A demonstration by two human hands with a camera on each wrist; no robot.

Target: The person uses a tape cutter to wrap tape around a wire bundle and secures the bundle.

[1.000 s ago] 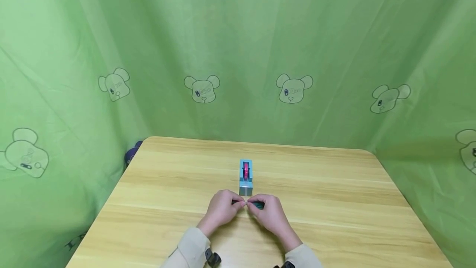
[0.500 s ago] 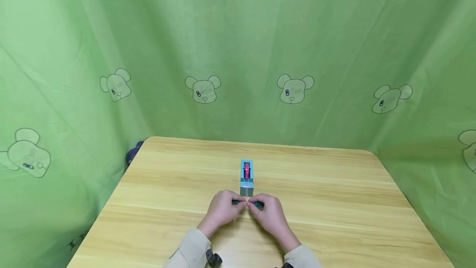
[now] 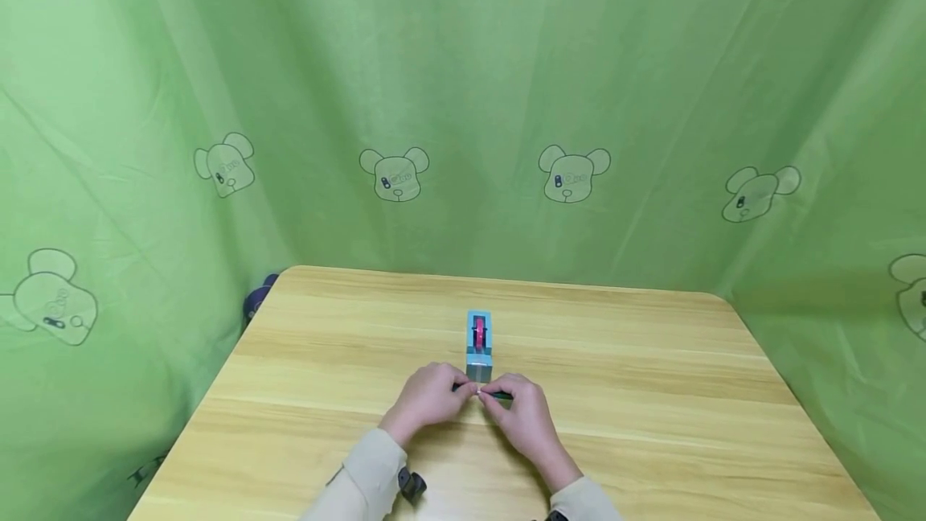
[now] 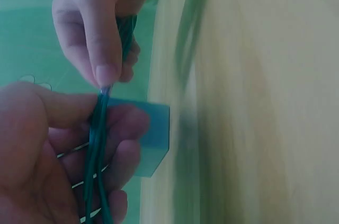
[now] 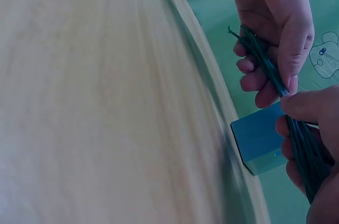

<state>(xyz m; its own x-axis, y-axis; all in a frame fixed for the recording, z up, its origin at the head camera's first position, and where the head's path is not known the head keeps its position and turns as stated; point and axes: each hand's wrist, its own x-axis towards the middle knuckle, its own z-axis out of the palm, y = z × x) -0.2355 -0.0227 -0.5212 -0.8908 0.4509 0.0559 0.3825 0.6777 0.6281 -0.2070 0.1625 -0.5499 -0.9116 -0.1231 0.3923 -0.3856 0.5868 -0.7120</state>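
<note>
A bundle of thin dark green, wire-like strands [image 5: 304,144] is stretched between my two hands, close in front of a blue tape dispenser [image 3: 478,334] with a pink tape core. My left hand [image 3: 429,394] pinches it between thumb and fingers, and strand ends [image 4: 95,155] run down across the curled fingers in the left wrist view. From the other side my right hand [image 3: 522,416] pinches the same bundle, its thumb tip almost meeting the left one. Between the thumbs a short pale, shiny band [image 4: 105,90], tape-like, shows on the bundle. The fingertips cover most of that spot.
Everything is over a light wooden table [image 3: 651,392]. The tape dispenser stands right behind the fingertips. A green curtain [image 3: 463,103] printed with bear heads surrounds the table at the back and sides.
My left hand has shifted slightly forward and its fingers have turned a little around the bundle. The right hand stays nearly in place, and the tape dispenser has not moved.
</note>
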